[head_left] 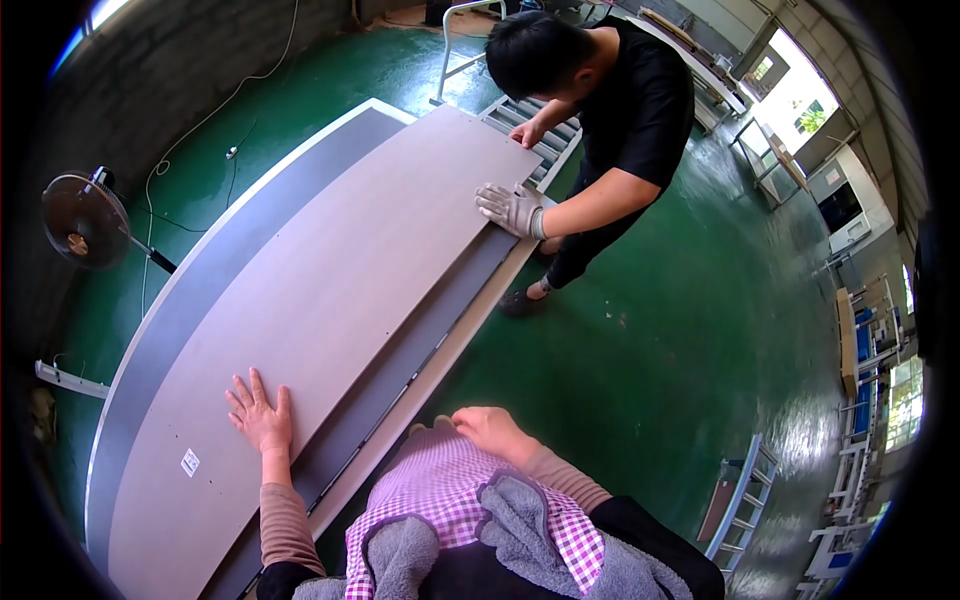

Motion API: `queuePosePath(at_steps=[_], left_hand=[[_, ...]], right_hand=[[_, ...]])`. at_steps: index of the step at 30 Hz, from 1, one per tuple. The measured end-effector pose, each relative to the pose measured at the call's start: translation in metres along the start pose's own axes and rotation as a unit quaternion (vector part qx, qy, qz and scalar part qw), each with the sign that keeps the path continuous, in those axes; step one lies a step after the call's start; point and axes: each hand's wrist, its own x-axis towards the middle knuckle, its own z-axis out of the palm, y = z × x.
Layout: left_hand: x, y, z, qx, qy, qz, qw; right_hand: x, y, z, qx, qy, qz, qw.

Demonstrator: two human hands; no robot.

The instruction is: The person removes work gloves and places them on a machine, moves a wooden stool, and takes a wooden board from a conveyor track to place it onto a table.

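Observation:
My left hand (pixel 262 415) lies flat on a long light-brown panel (pixel 330 290), fingers spread, above a small white label (pixel 190 462). The panel rests on a wider grey board (pixel 385 365) that shows along both of its long sides. My right hand (pixel 492 432) is at the front of my purple checked apron (pixel 440 505), off the panel, with its fingers curled; what they hold, if anything, is hidden. At the panel's far end a co-worker's gloved hand (pixel 510 210) presses on the near corner, and their bare hand (pixel 527 134) touches the end edge.
The co-worker (pixel 640 110) stands at the far right end. A roller conveyor (pixel 550 150) adjoins the table there. A black fan (pixel 85 220) stands at the left, with cables on the green floor (pixel 640 370). A ladder-like metal frame (pixel 742 500) is at the lower right.

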Motion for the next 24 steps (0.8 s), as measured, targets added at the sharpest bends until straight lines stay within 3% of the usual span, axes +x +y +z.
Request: queuePosePath(at_steps=[24], left_hand=[[-0.001,-0.001,0.004,0.009,0.002,-0.003,1.000]], right_hand=[[-0.007,0.015,0.006,-0.021,-0.032,0.013,0.999]])
